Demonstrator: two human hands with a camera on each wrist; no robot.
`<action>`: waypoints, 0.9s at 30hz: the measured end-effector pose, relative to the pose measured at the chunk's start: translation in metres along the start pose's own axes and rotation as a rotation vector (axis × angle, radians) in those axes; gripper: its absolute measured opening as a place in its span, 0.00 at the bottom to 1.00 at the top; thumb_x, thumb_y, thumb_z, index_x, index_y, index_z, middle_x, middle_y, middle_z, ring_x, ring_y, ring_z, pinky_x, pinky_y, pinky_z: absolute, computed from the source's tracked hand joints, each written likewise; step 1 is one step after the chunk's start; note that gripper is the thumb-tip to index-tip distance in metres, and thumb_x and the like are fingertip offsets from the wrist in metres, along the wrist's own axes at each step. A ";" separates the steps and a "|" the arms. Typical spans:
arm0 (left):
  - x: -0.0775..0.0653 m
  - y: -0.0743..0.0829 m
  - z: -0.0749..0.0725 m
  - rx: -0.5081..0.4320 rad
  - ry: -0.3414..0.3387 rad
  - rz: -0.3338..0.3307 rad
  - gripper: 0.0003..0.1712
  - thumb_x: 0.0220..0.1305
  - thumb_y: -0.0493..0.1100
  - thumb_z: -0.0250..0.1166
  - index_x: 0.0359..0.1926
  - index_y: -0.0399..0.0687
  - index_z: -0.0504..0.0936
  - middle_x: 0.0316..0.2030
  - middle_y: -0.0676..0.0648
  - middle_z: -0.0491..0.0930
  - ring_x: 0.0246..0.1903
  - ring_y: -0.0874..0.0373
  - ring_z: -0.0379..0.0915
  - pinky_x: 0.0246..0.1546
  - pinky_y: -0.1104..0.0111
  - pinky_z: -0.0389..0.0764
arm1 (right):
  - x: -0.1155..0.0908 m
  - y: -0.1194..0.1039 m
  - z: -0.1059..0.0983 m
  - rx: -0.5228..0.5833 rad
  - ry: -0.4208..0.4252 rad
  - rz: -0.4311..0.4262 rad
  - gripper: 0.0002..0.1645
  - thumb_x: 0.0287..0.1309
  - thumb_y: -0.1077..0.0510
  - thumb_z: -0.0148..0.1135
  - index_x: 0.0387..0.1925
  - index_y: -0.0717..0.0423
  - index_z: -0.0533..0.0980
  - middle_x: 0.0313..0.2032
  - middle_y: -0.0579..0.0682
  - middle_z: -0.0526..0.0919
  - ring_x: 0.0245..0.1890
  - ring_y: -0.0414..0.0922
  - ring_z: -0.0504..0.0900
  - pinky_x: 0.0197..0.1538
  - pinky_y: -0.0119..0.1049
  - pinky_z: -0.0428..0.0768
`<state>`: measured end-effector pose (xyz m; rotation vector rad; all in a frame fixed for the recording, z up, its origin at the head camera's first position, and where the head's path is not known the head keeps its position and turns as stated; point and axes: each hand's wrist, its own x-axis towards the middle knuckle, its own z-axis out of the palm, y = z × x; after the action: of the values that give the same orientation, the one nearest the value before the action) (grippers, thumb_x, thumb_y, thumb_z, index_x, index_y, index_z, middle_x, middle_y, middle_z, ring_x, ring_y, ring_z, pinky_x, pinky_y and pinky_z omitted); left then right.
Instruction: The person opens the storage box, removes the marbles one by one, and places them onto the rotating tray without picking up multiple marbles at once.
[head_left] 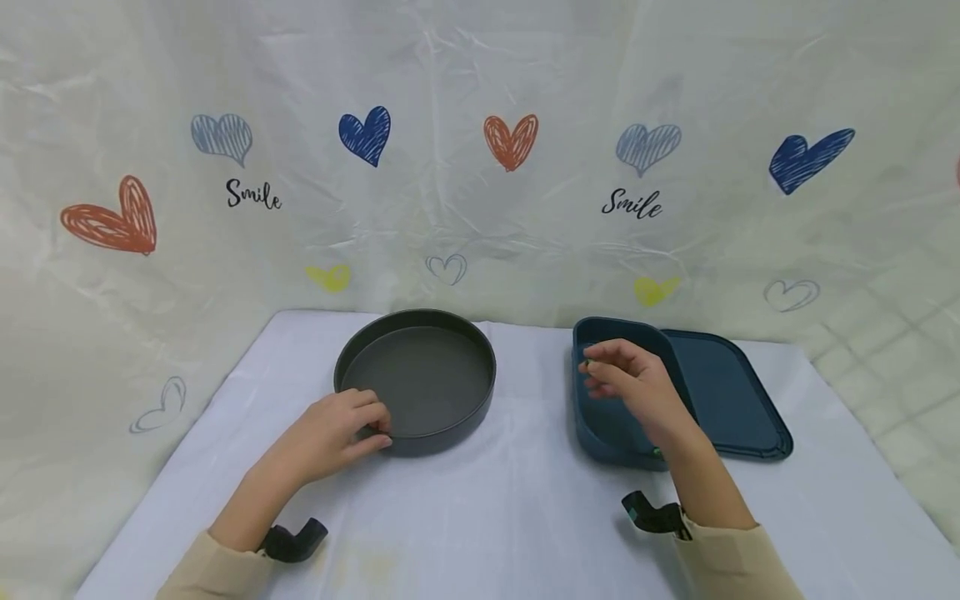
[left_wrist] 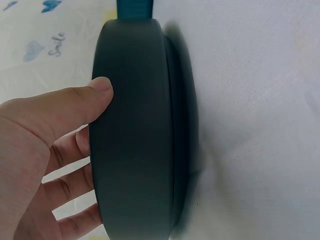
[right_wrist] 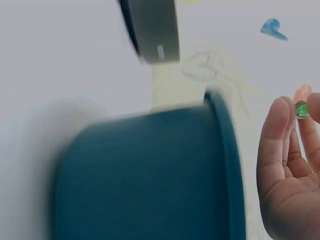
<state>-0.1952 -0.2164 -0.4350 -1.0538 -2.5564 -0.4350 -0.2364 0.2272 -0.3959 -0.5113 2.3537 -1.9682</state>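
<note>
Pinching a green marble (right_wrist: 301, 109) above the blue box (head_left: 584, 417), the right hand (head_left: 633, 385) seems mid-transfer, next needing a steady hold; the left hand (head_left: 347, 433) grips the pan (head_left: 420, 375).

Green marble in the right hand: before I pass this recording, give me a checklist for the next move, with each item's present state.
1. Green marble held securely: ok, pinched between thumb and finger of the right hand; grip force cannot be judged.
2. Marble above the blue box rim: ok, raised past it in the right wrist view.
3. Box open: ok, its lid lies beside it.
4. Dark pan upright, steadied: ok, open side up, left hand at its near rim.
5. More marbles in the box: cannot tell; a small green spot shows by the right wrist.
</note>
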 end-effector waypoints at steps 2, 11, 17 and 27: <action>0.001 0.000 -0.001 0.002 0.000 0.003 0.12 0.55 0.49 0.77 0.33 0.63 0.79 0.32 0.63 0.74 0.29 0.70 0.66 0.30 0.73 0.73 | 0.001 -0.003 0.006 0.050 -0.016 0.001 0.18 0.70 0.57 0.59 0.54 0.66 0.74 0.43 0.50 0.84 0.44 0.45 0.85 0.43 0.38 0.85; 0.001 0.000 -0.002 0.007 -0.017 -0.014 0.12 0.55 0.49 0.77 0.32 0.63 0.79 0.32 0.64 0.74 0.28 0.69 0.66 0.30 0.73 0.73 | 0.011 -0.018 0.041 0.206 -0.055 0.086 0.10 0.68 0.57 0.62 0.48 0.55 0.76 0.43 0.51 0.82 0.42 0.45 0.84 0.46 0.38 0.84; 0.001 0.000 -0.001 0.009 -0.015 -0.014 0.11 0.56 0.49 0.76 0.32 0.63 0.79 0.32 0.63 0.74 0.28 0.70 0.65 0.30 0.73 0.73 | 0.022 -0.026 0.067 0.268 -0.092 0.121 0.09 0.67 0.59 0.61 0.47 0.56 0.76 0.42 0.52 0.82 0.41 0.48 0.84 0.47 0.40 0.84; 0.000 0.000 -0.001 0.003 -0.023 -0.018 0.11 0.56 0.49 0.76 0.32 0.63 0.79 0.31 0.62 0.75 0.28 0.69 0.65 0.30 0.73 0.73 | 0.043 -0.023 0.107 0.345 -0.188 0.126 0.12 0.68 0.63 0.58 0.50 0.64 0.74 0.40 0.53 0.83 0.37 0.47 0.83 0.47 0.41 0.84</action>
<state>-0.1950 -0.2162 -0.4339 -1.0415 -2.5871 -0.4256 -0.2469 0.1108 -0.3873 -0.4875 1.8385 -2.1000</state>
